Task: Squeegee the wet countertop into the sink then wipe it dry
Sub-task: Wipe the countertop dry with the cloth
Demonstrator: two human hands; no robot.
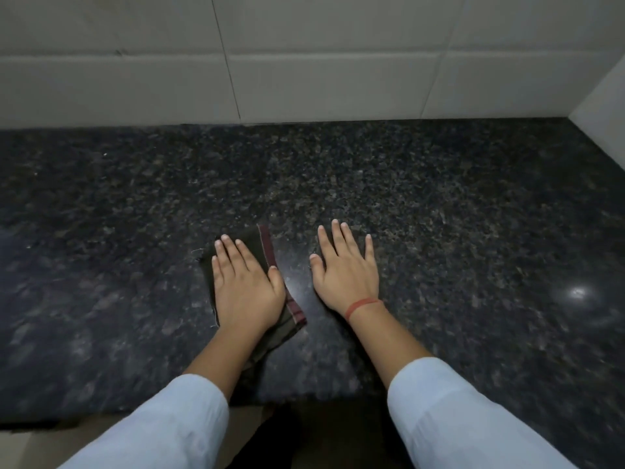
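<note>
Left grip [247, 286] is pressing flat, fingers straight, on the dark cloth [264, 240] near the 6 o'clock edge of the surface [473, 198]. Right grip [345, 275] is resting wide and empty just beside. Tiled wall [304, 79] is bounding 12 o'clock.

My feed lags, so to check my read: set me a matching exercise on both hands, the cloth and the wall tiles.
Things:
1 left hand
2 right hand
3 cloth
4 wall tiles

States:
a pale, behind the countertop
b flat on the bare countertop
c dark with a maroon stripe
d flat on the cloth

Pairs: 1-d, 2-b, 3-c, 4-a
</note>
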